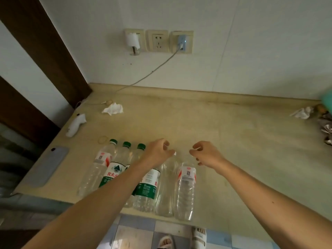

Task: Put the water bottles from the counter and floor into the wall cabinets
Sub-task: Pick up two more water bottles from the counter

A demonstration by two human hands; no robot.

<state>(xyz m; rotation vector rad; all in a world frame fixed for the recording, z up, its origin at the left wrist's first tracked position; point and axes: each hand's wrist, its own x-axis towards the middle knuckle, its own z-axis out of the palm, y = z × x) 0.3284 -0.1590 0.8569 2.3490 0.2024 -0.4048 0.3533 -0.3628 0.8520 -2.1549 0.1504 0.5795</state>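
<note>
Close by, six water bottles (186,191) stand in a row at the front edge of the counter (233,141), right above the floor. Over their tops, the left hand (158,151) and the right hand (206,154) hang with fingers curled, maybe around the caps of two bottles, but I cannot tell if they hold them. The bottles stand close together, so a bump could knock one off the edge; farther back lie a tissue (113,109) and a cable (152,72).
</note>
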